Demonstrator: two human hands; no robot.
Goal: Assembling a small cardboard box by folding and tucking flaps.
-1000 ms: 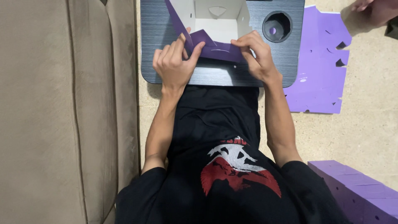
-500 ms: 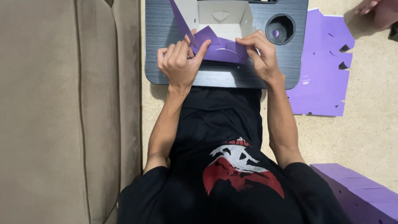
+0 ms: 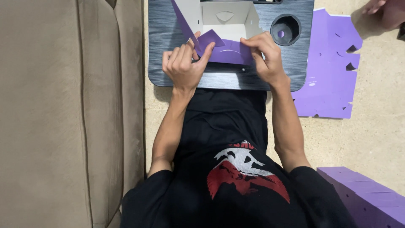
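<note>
A half-folded cardboard box [image 3: 223, 25], purple outside and white inside, stands on a dark lap tray [image 3: 168, 46]. My left hand [image 3: 183, 65] pinches the box's near left corner flap between thumb and fingers. My right hand [image 3: 263, 57] grips the near purple wall [image 3: 230, 52] at its right end. Both hands hold the near side of the box, close to the tray's front edge.
A round cup hole [image 3: 286, 29] sits at the tray's right. A flat purple cardboard sheet [image 3: 331, 76] lies on the floor to the right, a purple stack [image 3: 363, 198] at the lower right. A beige sofa [image 3: 67, 114] fills the left. Another person's hand [image 3: 386, 12] shows at the top right.
The view has shifted so the tray and box sit a little higher and further right. My hands keep their grip on the near wall, fingers working the corner flap.
</note>
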